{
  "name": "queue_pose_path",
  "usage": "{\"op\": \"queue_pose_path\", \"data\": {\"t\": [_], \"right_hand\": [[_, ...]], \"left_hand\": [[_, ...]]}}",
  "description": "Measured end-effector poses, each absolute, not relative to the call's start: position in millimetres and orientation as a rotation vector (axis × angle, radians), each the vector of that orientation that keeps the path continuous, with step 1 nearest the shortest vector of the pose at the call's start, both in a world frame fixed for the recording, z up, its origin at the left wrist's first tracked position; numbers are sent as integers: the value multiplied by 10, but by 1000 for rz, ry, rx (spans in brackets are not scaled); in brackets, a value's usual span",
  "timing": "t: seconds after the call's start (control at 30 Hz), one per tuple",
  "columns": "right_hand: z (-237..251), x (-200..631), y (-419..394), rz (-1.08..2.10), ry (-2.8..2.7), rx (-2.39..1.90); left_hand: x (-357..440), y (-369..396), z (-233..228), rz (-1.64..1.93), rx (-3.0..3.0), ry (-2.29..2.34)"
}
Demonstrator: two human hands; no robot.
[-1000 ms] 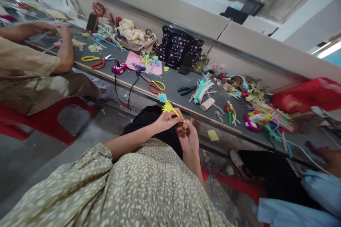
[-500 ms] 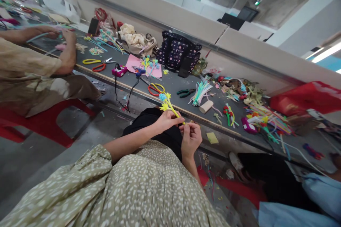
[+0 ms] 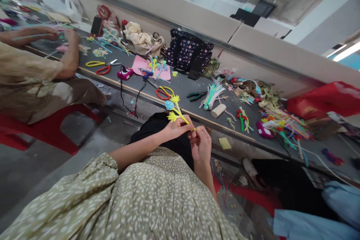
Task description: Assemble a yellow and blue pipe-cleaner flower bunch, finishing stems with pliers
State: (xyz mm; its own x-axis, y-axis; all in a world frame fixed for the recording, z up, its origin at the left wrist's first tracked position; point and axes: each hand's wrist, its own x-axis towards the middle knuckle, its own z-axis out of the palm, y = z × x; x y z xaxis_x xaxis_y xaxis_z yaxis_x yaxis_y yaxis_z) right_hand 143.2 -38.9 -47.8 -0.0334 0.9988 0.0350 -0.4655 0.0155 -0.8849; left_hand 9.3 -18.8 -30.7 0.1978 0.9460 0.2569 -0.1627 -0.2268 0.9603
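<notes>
The yellow stem (image 3: 180, 113) has rolled round, its blue bloom (image 3: 169, 105) now left of the far yellow bloom (image 3: 175, 99). Over the lap (image 3: 153, 127), the left hand (image 3: 176, 128) pinches it, I'd say for steadiness, while the right hand (image 3: 200, 143) has fingertips closed on its near end, apparently for turning.

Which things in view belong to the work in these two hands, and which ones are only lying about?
In the job:
yellow stem, in the left hand, with the right hand at its lower end
probably also pipe cleaners, pliers, nearer scissors

Lying about, it seems:
dotted bag
red bag
yellow paper
</notes>
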Motion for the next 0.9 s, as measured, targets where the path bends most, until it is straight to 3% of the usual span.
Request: {"op": "queue_pose_path", "data": {"t": [0.37, 0.47, 0.77, 0.9], "right_hand": [[-628, 1432, -458, 426, -1417, -1064], [-596, 1418, -478, 496, -1385, -1046], [-466, 1398, -455, 1146, -989, -844], [-488, 1402, -438, 1197, -1006, -843]], "left_hand": [[100, -174, -314, 1256, 1160, 750], [98, -177, -295, 1234, 1115, 740], [119, -169, -311, 1262, 1163, 635], [108, -173, -312, 1278, 1157, 641]]}}
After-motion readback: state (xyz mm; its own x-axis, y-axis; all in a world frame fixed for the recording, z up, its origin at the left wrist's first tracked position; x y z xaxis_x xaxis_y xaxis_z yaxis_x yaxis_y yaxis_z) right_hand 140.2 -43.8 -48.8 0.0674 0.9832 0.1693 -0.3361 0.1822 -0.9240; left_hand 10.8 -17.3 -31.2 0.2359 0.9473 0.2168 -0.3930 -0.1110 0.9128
